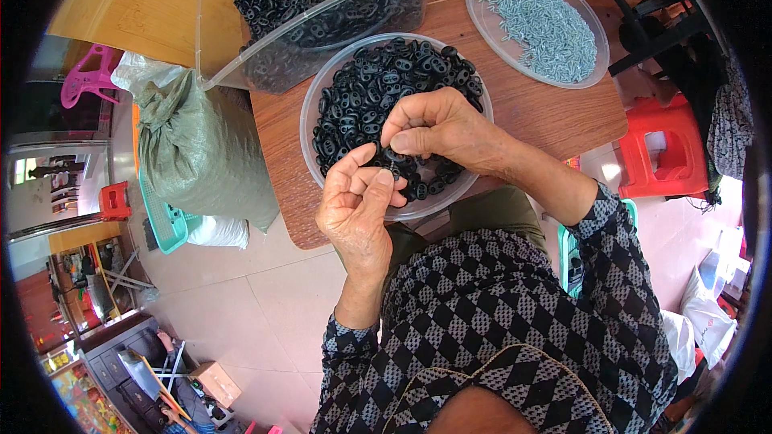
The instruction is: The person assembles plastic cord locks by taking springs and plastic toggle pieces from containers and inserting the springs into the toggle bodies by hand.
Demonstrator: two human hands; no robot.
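Observation:
Both my hands meet over a round clear tub [434, 207] heaped with small black plastic pieces [366, 84], oval with two holes each. My left hand [358, 213] is closed in a pinch at the tub's near-left rim, a small black piece between thumb and fingers, mostly hidden. Just above it, my right hand [450, 133] has thumb and forefinger pressed together, fingertips close to the left ones. Whatever the right fingertips grip is too small to make out. On the table's far right lies a round clear tray [486, 22] with many small silvery screws [547, 32].
A large clear bin [281, 34] of similar black pieces stands behind the tub on the brown wooden table [277, 133]. Left of the table is a stuffed green sack [205, 153] beside a turquoise basket [165, 225]. A red stool [663, 145] stands to the right.

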